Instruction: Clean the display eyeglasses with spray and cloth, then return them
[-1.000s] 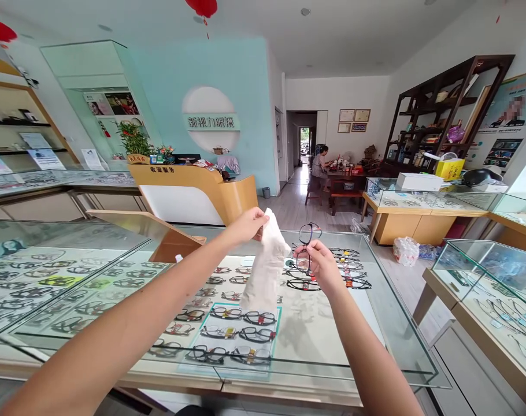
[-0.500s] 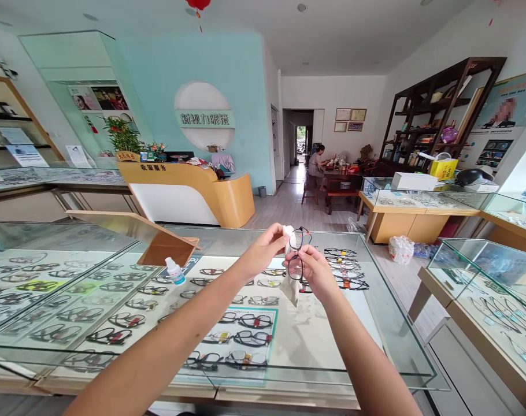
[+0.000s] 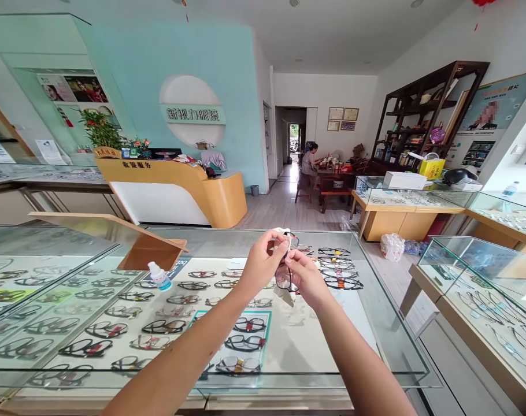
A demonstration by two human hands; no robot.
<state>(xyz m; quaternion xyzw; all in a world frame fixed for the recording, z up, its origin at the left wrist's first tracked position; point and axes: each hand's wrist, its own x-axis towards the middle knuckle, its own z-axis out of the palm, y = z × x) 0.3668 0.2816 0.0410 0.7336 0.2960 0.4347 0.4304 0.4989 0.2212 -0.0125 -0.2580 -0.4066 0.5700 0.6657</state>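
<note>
Above the glass counter, my right hand [image 3: 305, 276] pinches a pair of dark-framed eyeglasses [image 3: 284, 278] near the middle of the frame. The glasses are turned on end, one lens above the other. My left hand [image 3: 265, 257] is closed on a pale cloth [image 3: 284, 297] at the upper lens, which its fingers largely hide. Part of the cloth hangs behind the lower lens. To the left, a small white-capped bottle [image 3: 159, 276] with blue liquid stands on the glass top.
Rows of eyeglasses [image 3: 247, 342] lie inside the glass display case [image 3: 323, 378]. A tilted wooden stand [image 3: 152, 249] is on the counter's left. Another display case [image 3: 484, 271] stands to the right. Farther back are a reception desk [image 3: 167, 199] and a person [image 3: 308, 162] seated at a table.
My left hand has moved with the cloth over the upper lens, its fingers now covering it. The view has turned slightly right, so the surroundings shift left.
</note>
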